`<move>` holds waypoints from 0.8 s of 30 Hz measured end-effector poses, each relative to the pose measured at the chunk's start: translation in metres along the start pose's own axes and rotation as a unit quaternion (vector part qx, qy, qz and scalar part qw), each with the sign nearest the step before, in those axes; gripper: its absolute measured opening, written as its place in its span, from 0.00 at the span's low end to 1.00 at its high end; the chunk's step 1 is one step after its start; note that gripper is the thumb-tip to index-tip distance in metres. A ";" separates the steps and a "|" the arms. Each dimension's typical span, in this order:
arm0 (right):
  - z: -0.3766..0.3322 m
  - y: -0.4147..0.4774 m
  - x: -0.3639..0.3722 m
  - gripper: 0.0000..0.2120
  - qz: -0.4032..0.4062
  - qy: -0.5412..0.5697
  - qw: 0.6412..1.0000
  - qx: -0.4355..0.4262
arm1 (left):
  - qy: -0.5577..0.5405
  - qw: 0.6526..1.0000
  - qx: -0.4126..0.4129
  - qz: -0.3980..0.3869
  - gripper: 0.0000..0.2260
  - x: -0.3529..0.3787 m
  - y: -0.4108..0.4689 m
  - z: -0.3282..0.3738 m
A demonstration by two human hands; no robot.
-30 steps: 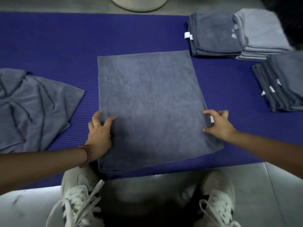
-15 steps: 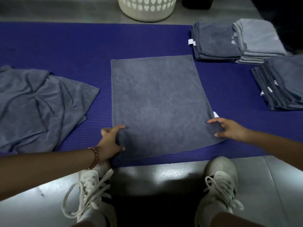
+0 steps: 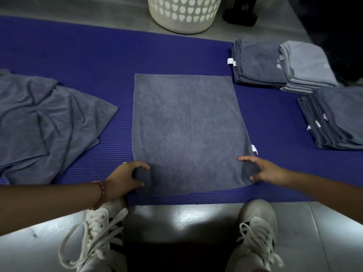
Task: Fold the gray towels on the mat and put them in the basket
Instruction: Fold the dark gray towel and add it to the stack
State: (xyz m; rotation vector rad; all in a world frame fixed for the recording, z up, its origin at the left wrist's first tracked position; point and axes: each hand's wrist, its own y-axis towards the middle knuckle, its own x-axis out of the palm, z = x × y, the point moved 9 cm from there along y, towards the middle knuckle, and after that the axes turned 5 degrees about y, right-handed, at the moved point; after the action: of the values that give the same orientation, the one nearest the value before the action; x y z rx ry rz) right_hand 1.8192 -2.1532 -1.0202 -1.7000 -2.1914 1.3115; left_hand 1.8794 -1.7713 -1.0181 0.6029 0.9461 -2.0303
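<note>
A gray towel [image 3: 188,130] lies flat, folded in half, in the middle of the blue mat [image 3: 98,55]. My left hand [image 3: 123,179] grips its near left corner, thumb and fingers curled round the edge. My right hand [image 3: 263,170] holds the near right corner, fingers on top and thumb at the edge. A white label [image 3: 254,148] sticks out just beyond that hand. The white basket [image 3: 184,14] with heart-shaped holes stands past the mat's far edge.
A heap of unfolded gray towels [image 3: 45,122] lies at the left. Three stacks of folded towels sit at the right: dark [image 3: 257,63], light gray [image 3: 306,65] and dark [image 3: 337,118]. My white shoes [image 3: 98,232] rest on the floor below the mat.
Both hands slid from the towel's sides down to its near corners and closed on them. The view tilted up, bringing the basket into sight.
</note>
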 end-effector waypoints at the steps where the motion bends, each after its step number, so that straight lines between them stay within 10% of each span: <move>1: 0.001 -0.001 -0.001 0.32 -0.001 0.013 1.000 0.004 | -0.019 1.000 0.005 0.004 0.21 -0.002 0.000 0.001; 14: -0.009 0.001 -0.022 0.08 0.103 0.092 0.989 0.050 | -0.271 0.955 -0.094 0.068 0.15 -0.012 -0.007 0.011; 21: -0.056 0.011 -0.065 0.10 0.066 0.432 0.898 0.053 | -0.465 0.858 -0.194 0.095 0.05 -0.080 0.061 0.029; 24: -0.082 0.030 -0.078 0.29 0.024 0.521 0.853 0.009 | -0.477 0.845 -0.204 0.129 0.07 -0.116 0.107 0.022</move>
State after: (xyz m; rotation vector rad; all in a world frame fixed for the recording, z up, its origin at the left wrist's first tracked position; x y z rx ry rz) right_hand 1.9153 -2.1698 -0.9554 -1.8023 -1.4512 0.2105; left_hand 2.0312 -1.7778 -0.9695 -0.4843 0.5829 -1.4973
